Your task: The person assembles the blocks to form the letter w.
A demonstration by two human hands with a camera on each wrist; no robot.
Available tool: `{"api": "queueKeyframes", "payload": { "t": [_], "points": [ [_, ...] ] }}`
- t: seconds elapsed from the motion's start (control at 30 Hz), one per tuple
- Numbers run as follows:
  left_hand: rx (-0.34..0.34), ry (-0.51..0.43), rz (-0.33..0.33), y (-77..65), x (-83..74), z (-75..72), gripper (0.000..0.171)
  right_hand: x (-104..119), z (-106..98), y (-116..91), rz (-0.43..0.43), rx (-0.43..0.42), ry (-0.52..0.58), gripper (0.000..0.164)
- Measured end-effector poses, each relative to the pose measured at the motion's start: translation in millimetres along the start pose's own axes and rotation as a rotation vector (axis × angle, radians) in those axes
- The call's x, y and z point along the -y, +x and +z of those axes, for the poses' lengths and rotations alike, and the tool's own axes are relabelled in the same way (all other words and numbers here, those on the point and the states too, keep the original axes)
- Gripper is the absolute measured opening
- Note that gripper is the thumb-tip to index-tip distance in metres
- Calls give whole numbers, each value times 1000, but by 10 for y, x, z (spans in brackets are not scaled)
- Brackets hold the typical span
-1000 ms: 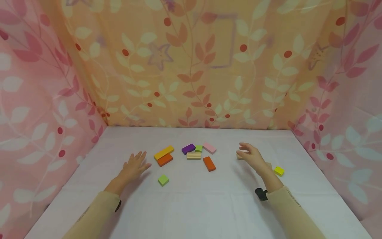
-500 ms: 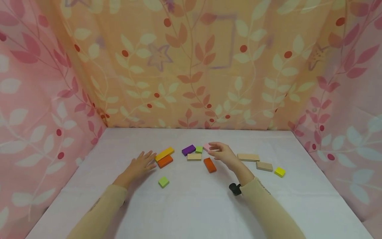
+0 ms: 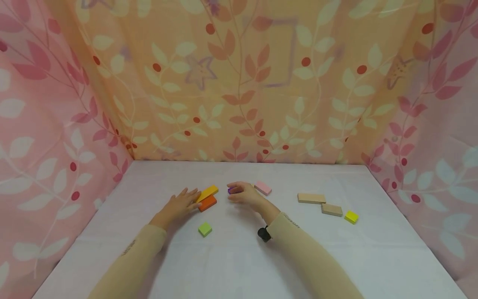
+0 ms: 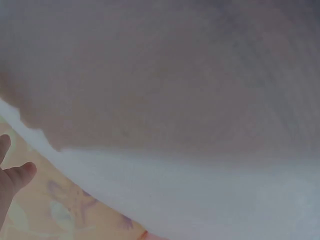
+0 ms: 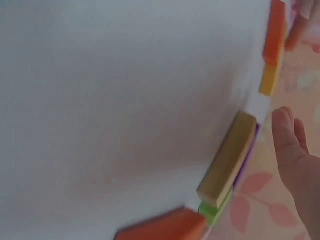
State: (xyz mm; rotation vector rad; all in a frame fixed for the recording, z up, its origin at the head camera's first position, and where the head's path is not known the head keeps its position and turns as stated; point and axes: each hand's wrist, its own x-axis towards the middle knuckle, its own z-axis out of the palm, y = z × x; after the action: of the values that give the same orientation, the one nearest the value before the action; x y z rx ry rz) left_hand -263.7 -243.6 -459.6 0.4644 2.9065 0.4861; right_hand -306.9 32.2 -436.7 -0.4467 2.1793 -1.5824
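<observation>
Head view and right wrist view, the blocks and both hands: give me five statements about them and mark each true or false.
1. In the head view, the right hand partly hides the purple block. True.
2. The left hand grips the near green block. False: the near green block lies on the table, apart from both hands.
3. The bright yellow block is the block farthest right in the head view. True.
4. The pink block stands on end. False: the pink block lies flat.
5. In the right wrist view, the tan block partly covers the purple block. True.
</observation>
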Motion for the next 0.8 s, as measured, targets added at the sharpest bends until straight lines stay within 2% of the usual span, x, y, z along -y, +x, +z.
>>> {"api": "queueKeyframes", "payload": {
  "t": [0.2, 0.37, 0.47, 0.63, 0.8],
  "points": [
    [20, 16, -17, 16, 23, 17, 61, -9, 205, 209, 48, 90, -120, 48],
    [77, -32, -84, -33, -1, -28, 61, 28, 323, 324, 40, 157, -245, 48],
    [96, -58, -103, -61, -12, -50, 60, 52, 379, 362, 53, 183, -305, 45],
    [94, -53, -88, -53, -12, -55, 58, 60, 416, 415, 72, 173, -388, 41],
    [101, -40, -108, -9, -4, -61, 59, 28, 407, 489, 73, 141, -432, 32]
  ]
}}
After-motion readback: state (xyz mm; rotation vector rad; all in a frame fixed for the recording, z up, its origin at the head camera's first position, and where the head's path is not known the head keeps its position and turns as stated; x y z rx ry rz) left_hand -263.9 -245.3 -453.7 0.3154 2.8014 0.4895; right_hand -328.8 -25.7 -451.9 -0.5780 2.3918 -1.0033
